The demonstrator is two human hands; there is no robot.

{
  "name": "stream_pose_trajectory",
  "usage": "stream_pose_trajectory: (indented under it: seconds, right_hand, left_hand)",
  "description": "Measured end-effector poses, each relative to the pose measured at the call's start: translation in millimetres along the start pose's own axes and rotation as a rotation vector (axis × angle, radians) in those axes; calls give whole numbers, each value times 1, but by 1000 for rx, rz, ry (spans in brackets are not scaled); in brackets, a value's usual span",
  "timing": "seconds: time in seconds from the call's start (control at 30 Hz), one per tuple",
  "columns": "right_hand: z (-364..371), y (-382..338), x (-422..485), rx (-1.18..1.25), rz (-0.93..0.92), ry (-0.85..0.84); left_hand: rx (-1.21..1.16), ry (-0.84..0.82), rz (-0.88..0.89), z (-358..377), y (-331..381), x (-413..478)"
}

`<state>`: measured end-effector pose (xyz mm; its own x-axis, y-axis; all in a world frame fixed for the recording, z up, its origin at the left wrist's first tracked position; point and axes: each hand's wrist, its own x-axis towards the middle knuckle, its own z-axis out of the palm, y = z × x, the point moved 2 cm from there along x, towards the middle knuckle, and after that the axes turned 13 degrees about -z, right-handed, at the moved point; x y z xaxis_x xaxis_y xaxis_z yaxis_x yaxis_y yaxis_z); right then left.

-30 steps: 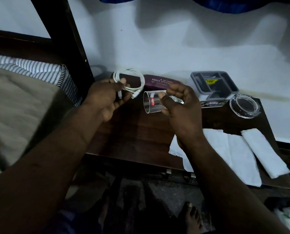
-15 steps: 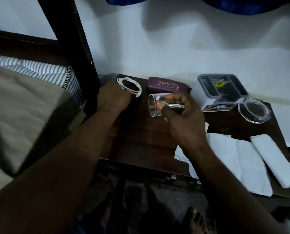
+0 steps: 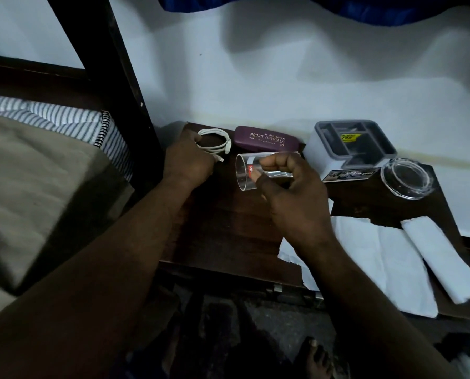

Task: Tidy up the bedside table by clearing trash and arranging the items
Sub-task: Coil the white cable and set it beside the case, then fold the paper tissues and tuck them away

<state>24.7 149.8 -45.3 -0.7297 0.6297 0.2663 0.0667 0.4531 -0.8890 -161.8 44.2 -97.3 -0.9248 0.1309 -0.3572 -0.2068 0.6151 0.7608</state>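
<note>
At the back of the dark wooden surface, the right hand curls round a clear glass just before the purple case. The glass lies sideways, long axis left-right, mouth towards the left hand, which rests against the coiled white cable; whether it grips the cable I cannot tell.

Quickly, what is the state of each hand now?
Left hand: touches the cable; grip cannot be told.
Right hand: closed, holding the glass.
</note>
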Motion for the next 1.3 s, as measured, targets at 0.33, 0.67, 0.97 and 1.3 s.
stream_pose_trajectory:
  seconds: [0.33,0.67,0.97,1.3]
  right_hand:
    - [-15,3,3,-4,38,7]
    - [-27,10,1,-66,56,-33]
    - [-59,7,-7,-157,71,-105]
    - [-137,22,-51,-310,152,-156]
  left_hand:
    - [184,123,186,-1,23,-34]
    - [195,186,474,11,51,-90]
    - [282,22,664,36,64,-138]
    - [682,-237,555,83,43,-161]
